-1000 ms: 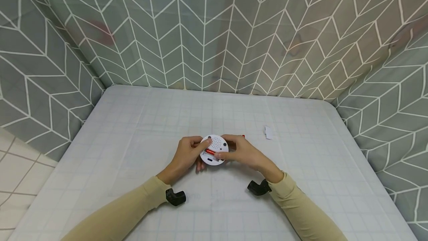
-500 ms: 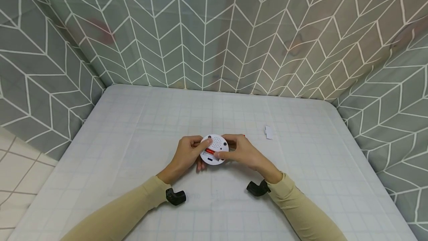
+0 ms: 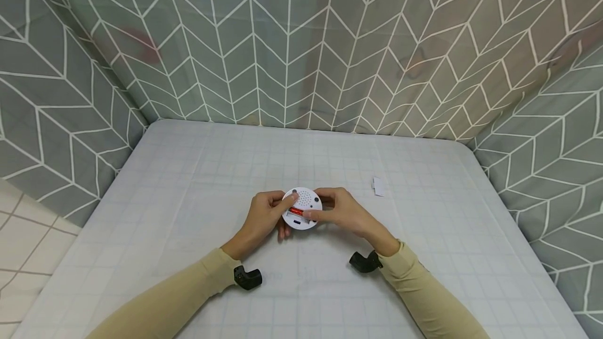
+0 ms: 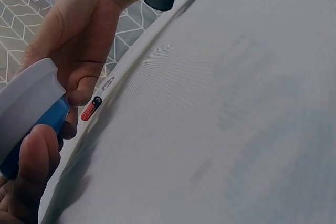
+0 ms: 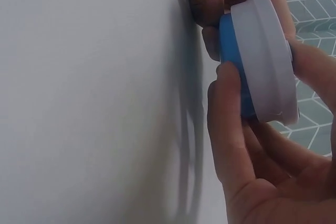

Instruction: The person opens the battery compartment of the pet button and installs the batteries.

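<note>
Both hands hold a round white device (image 3: pixel 301 224) above the table's middle. Its back, with speaker holes and an uncovered battery slot, faces up in the head view; the side underneath is blue, as the right wrist view shows. A red battery (image 3: pixel 296 211) lies in the slot. My left hand (image 3: pixel 265 216) grips the left rim, thumb on the back near the holes. My right hand (image 3: pixel 343 212) grips the right side, its thumb pressing at the slot's right end. Another red battery (image 4: pixel 91 108) lies on the table near my right hand, hidden in the head view.
A small white piece (image 3: pixel 378 186), resembling a battery cover, lies on the table (image 3: pixel 226 156) to the right. Patterned grey curtains (image 3: pixel 292 46) enclose the table's back and sides. Each wrist wears a black camera (image 3: pixel 247 277).
The device has risen slightly and tilted a little in the hands. My right hand has shifted slightly, and the red tip that showed behind it is now hidden in the head view.
</note>
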`<action>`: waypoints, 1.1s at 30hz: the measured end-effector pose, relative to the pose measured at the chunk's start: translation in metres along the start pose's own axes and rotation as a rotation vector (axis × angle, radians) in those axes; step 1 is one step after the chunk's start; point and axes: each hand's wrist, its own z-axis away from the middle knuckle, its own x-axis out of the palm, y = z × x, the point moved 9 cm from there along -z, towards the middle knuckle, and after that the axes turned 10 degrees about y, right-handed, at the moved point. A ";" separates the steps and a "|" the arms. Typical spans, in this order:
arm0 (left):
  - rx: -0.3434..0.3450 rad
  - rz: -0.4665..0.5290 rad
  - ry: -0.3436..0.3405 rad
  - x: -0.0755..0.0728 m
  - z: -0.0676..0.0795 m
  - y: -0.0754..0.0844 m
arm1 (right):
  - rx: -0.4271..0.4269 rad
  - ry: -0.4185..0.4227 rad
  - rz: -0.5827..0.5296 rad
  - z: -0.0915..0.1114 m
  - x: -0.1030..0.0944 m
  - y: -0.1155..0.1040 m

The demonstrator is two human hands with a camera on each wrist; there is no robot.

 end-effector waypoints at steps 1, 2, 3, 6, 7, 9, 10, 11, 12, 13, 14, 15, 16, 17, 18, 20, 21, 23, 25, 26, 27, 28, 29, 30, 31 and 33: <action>-0.001 0.001 0.001 0.000 0.000 0.000 | 0.001 -0.001 -0.004 0.000 0.000 0.000; -0.002 0.002 0.003 0.000 0.000 0.000 | 0.002 0.001 -0.004 0.000 -0.001 0.000; -0.004 0.004 0.005 0.000 0.000 0.000 | 0.000 0.004 0.001 0.000 -0.002 -0.001; -0.011 0.009 0.014 -0.001 0.000 -0.001 | -0.003 0.017 0.025 0.000 -0.006 -0.002; -0.014 0.011 0.016 -0.001 -0.001 -0.001 | -0.005 0.023 0.039 0.000 -0.008 -0.002; -0.018 0.015 0.016 -0.001 -0.001 -0.001 | -0.012 0.040 0.072 0.000 -0.013 -0.004; -0.019 0.017 0.016 -0.001 -0.001 -0.001 | -0.015 0.048 0.086 0.000 -0.015 -0.005; -0.021 0.020 0.014 -0.001 -0.001 -0.001 | -0.018 0.054 0.098 0.000 -0.017 -0.005; -0.021 0.023 0.013 -0.001 -0.001 -0.002 | -0.020 0.061 0.103 -0.001 -0.020 -0.005; -0.021 0.024 0.012 -0.001 -0.001 -0.002 | -0.024 0.067 0.108 -0.001 -0.022 -0.006; -0.021 0.026 0.012 -0.001 -0.001 -0.002 | -0.029 0.076 0.115 -0.001 -0.024 -0.006; -0.020 0.024 0.013 -0.001 -0.001 -0.002 | -0.029 0.084 0.121 -0.001 -0.027 -0.006; -0.021 0.025 0.014 -0.001 -0.001 -0.002 | -0.029 0.091 0.121 -0.002 -0.029 -0.006; -0.022 0.024 0.015 -0.001 -0.002 -0.002 | -0.032 0.099 0.125 -0.002 -0.031 -0.006; -0.022 0.023 0.016 -0.002 -0.002 -0.002 | -0.034 0.108 0.131 -0.002 -0.034 -0.005; -0.026 0.023 0.017 -0.002 -0.002 -0.003 | -0.039 0.130 0.143 -0.003 -0.039 -0.005; -0.028 0.023 0.017 -0.002 -0.002 -0.003 | -0.038 0.140 0.146 -0.004 -0.041 -0.004; -0.032 0.023 0.016 -0.002 -0.002 -0.003 | -0.052 0.160 0.156 -0.005 -0.045 -0.003; -0.037 0.023 0.016 -0.002 -0.001 -0.003 | -0.058 0.189 0.169 -0.005 -0.049 -0.002; -0.039 0.023 0.016 -0.002 -0.001 -0.003 | -0.061 0.206 0.180 -0.006 -0.052 -0.002; -0.041 0.024 0.017 -0.002 -0.001 -0.003 | -0.068 0.227 0.195 -0.006 -0.054 -0.002; -0.041 0.025 0.017 -0.002 -0.001 -0.003 | -0.079 0.249 0.211 -0.006 -0.056 -0.002; -0.041 0.028 0.017 -0.002 -0.001 -0.003 | -0.088 0.276 0.234 -0.006 -0.058 -0.002; -0.040 0.030 0.017 -0.002 -0.001 -0.003 | -0.105 0.304 0.261 -0.007 -0.060 -0.002; -0.039 0.031 0.016 -0.001 -0.001 -0.003 | -0.126 0.334 0.296 -0.007 -0.063 -0.004; -0.035 0.033 0.016 -0.001 -0.002 -0.003 | -0.174 0.395 0.367 -0.006 -0.067 -0.006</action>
